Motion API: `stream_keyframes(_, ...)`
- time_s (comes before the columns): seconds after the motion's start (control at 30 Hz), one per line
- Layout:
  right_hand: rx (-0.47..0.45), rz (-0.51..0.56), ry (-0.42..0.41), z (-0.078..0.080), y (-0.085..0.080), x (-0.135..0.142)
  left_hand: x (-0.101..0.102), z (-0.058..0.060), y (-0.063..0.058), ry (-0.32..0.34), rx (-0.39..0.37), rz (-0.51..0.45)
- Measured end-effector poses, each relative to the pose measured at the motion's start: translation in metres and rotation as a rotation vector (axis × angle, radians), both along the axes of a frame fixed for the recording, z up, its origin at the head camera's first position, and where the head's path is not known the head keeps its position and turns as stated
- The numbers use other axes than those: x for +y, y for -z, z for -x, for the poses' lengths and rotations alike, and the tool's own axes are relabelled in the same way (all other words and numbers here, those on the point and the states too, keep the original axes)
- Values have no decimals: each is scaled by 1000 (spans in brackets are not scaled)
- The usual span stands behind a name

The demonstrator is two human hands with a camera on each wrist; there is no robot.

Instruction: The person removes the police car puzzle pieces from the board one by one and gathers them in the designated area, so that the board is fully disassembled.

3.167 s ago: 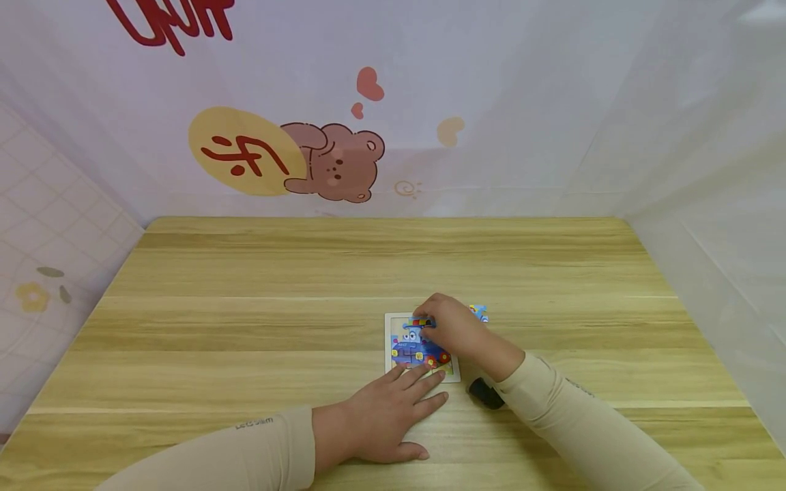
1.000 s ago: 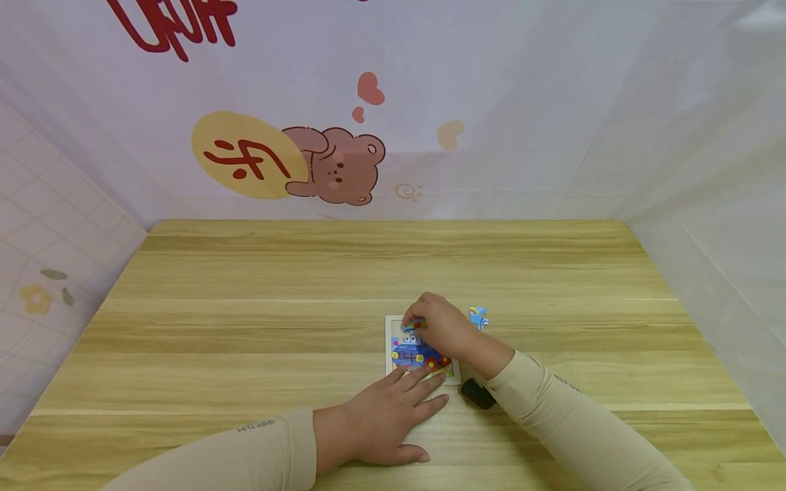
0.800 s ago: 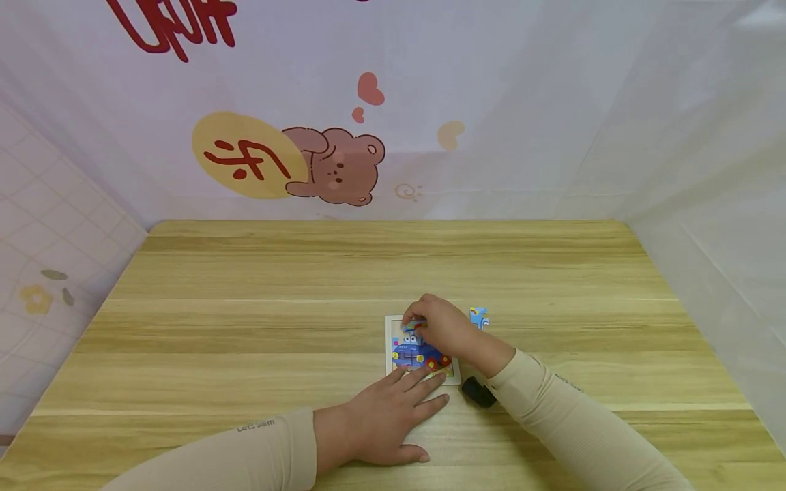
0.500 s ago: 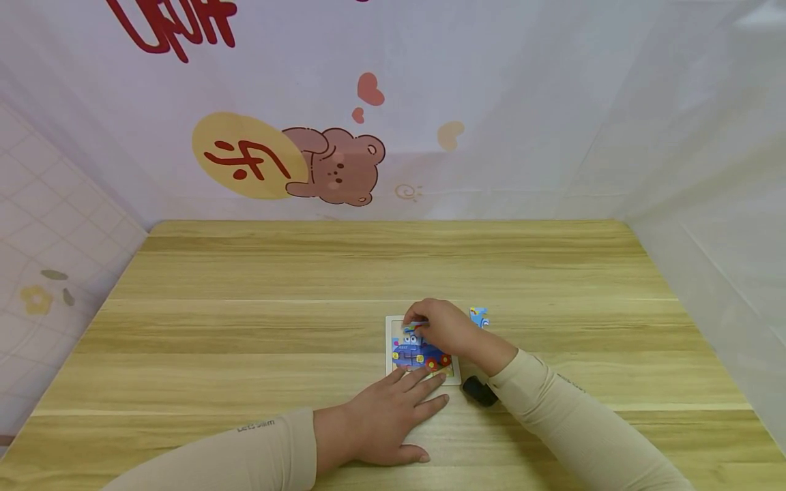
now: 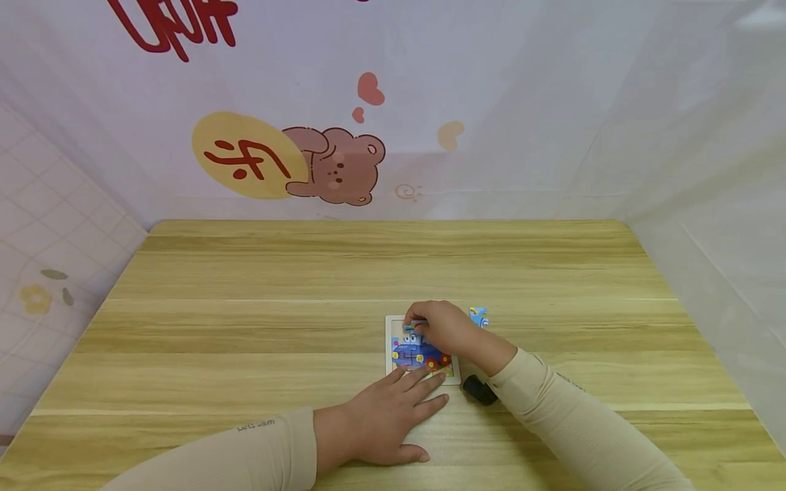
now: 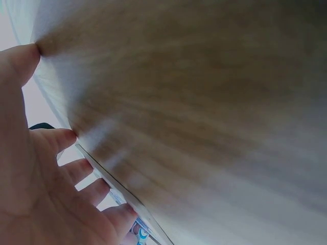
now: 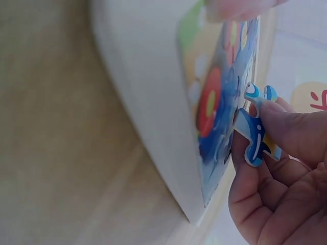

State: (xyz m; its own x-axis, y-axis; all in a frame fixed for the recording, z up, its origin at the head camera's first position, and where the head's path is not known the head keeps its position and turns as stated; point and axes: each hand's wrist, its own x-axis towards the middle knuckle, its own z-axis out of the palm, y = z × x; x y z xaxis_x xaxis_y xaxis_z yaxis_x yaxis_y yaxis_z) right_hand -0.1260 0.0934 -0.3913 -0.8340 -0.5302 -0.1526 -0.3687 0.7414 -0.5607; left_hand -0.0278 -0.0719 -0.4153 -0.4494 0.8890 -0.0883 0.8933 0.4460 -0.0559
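A small jigsaw puzzle in a white-rimmed tray [image 5: 389, 344] lies on the table, its picture a blue car with eyes and red wheels. My left hand [image 5: 383, 421] is spread out, fingertips resting along the tray's near edge; the left wrist view shows its fingers [image 6: 94, 191] at the rim. Over the upper part of the puzzle, my right hand [image 5: 451, 332] pinches a blue puzzle piece [image 7: 249, 127] between thumb and fingers. That piece stands tilted against the picture in the right wrist view. The right hand hides the tray's upper right corner in the head view.
One loose light-blue puzzle piece [image 5: 478, 315] lies right of the tray, beyond the right wrist. A black object [image 5: 478, 391] shows under the right forearm. The wooden table [image 5: 245, 307] meets a printed curtain [image 5: 516, 123] at the back and sides.
Compared with the oldest frame, the right hand has shifted slightly left over the puzzle, uncovering more of the loose piece. Lately it has turned the pinched piece a little. The left hand stays put.
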Motion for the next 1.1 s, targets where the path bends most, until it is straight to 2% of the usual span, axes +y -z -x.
stream_keyframes(0.27, -52, 57, 45, 1, -10, 7, 0, 0, -1, 0, -9, 5)
stream_keyframes(0.57, -42, 140, 135, 11, -22, 31, -1, 1, -5, -6, -66, 22)
stream_keyframes(0.7, -56, 164, 169, 13, -23, 41, 0, 0, -4, -12, -62, 18)
stream_keyframes(1.1, -69, 175, 223, 17, -28, 74, 0, 0, -4, -19, -61, 18)
